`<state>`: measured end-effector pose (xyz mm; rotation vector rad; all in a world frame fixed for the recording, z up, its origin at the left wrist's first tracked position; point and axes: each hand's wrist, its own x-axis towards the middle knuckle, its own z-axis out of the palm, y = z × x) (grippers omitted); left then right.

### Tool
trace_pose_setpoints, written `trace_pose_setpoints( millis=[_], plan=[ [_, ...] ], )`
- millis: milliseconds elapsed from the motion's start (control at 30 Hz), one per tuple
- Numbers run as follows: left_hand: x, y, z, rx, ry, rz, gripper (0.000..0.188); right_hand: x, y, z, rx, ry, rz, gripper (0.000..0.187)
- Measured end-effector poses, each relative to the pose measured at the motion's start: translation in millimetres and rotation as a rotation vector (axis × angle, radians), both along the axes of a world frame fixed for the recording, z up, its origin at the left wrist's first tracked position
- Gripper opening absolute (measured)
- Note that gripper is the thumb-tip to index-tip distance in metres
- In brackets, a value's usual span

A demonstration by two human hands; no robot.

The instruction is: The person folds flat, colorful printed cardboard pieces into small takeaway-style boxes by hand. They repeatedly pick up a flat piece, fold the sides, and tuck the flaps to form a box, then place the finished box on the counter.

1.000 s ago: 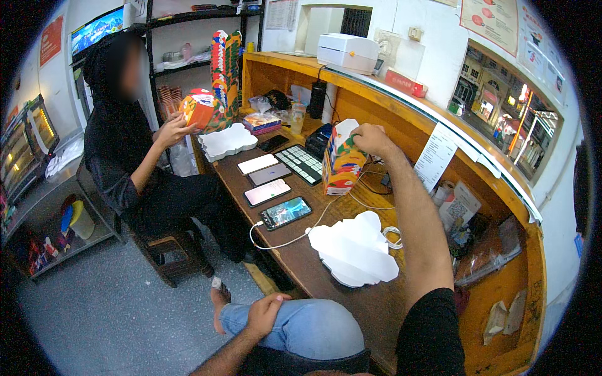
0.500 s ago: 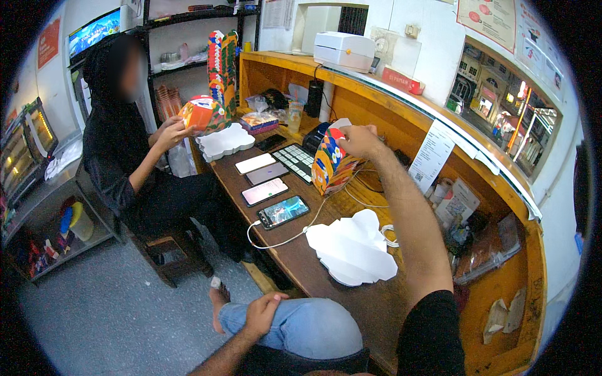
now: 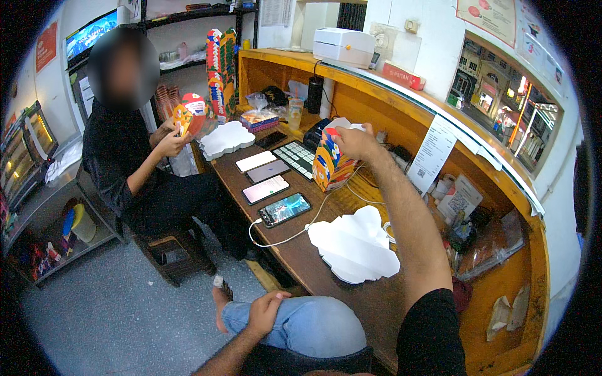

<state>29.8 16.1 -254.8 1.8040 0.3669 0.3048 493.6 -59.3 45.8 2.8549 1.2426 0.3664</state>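
Note:
My right hand [image 3: 355, 143] reaches over the desk with its fingers closed over the top of a stack of colourful patterned cardboard cartons [image 3: 327, 164]. The stack stands beside the keyboard [image 3: 293, 158]; some fingertips are hidden behind it. My left hand [image 3: 266, 312] lies on my jeans-clad leg, holding nothing, fingers stretched out. Nearer to me on the desk is a pile of white die-cut cardboard blanks [image 3: 354, 247]. At the left a seated person holds a red and orange patterned carton [image 3: 191, 113] in both hands.
Several phones [image 3: 285, 210] lie in a row, one on a white cable. Beyond them are a second pile of white blanks [image 3: 226, 139] and a tall stack of nested cartons [image 3: 221, 75]. A drink cup [image 3: 295, 113] stands farther back; a white printer [image 3: 343, 47] sits on the ledge.
The other person has turned the carton in their hands and moved their head. My right hand has shifted slightly on the carton stack. My left hand stays on my leg.

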Motion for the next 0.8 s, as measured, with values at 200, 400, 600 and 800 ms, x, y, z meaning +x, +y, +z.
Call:
trace_pose_setpoints(
  millis=[200,400,600,800],
  plan=[
    [-2,0,-1,-0.010,-0.013,0.008,0.044,-41,-7,17,0.051,-0.115,0.026,0.048],
    [0,0,-6,0.070,-0.050,-0.004,0.041,-79,-35,-6,0.572,-0.555,0.282,0.036],
    [-3,3,-6,0.011,-0.043,0.013,0.041,-154,-69,-85,0.566,0.002,0.424,0.026],
    [0,-3,-3,0.032,0.008,-0.024,0.044,-188,-130,-170,0.101,0.257,0.085,0.087]
  ],
)
